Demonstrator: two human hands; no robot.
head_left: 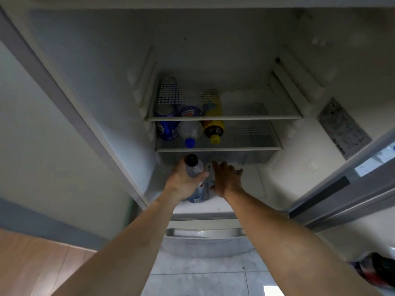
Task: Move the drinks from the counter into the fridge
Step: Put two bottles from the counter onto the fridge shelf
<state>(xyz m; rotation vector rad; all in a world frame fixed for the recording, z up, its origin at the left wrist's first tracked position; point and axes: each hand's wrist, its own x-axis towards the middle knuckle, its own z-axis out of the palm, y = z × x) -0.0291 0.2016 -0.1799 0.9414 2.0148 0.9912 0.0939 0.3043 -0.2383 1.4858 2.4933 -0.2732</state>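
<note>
Inside the open fridge, my left hand (183,180) grips a clear bottle with a black cap (194,167) at the front left of the bottom floor. My right hand (226,178) reaches in beside it with fingers spread, touching or hovering over a small white object (207,167) that I cannot make out. On the lower glass shelf (245,148) stand a blue can (166,127), a clear bottle with a blue cap (189,133) and a yellow-capped bottle with a yellow label (214,127).
An upper glass shelf (256,117) sits above the drinks. The fridge door (342,189) stands open at the right. A silver drawer front (205,242) lies below the compartment. A wall is at the left, tiled floor below.
</note>
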